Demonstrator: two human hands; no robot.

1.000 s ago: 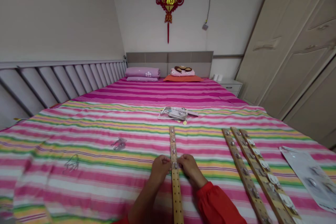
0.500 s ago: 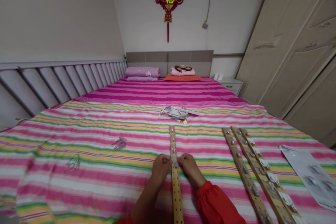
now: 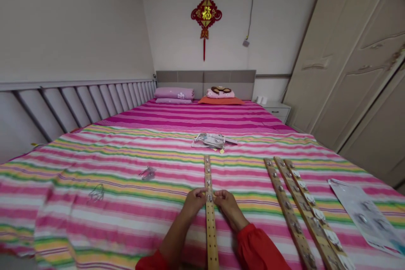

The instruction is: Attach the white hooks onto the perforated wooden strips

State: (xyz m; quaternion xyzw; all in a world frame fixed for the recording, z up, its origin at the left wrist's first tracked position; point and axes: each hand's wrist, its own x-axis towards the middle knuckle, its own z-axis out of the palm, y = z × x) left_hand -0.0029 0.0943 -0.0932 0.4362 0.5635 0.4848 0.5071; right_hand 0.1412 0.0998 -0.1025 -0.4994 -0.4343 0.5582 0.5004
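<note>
A long wooden strip [image 3: 211, 228] with a row of holes lies on the striped bedspread [image 3: 126, 202], running away from me. My left hand [image 3: 194, 201] and my right hand [image 3: 225, 203] sit on either side of it, fingers curled and pinching at a small metal fitting [image 3: 209, 197] on the strip. Further up the strip, a few more metal fittings [image 3: 207, 171] are set in the holes. Both arms wear red sleeves.
Three more wooden strips with metal fittings [image 3: 300, 206] lie to the right, beside a clear plastic bag [image 3: 360, 215]. A pile of small packets [image 3: 212, 139] sits ahead, loose metal clips [image 3: 148, 173] to the left. Pillows [image 3: 174, 93], a nightstand and a wardrobe [image 3: 363, 71] stand beyond.
The view has tilted up and shifted a little. Both hands stay at the same spot on the strip, fingertips closer on the fitting.
</note>
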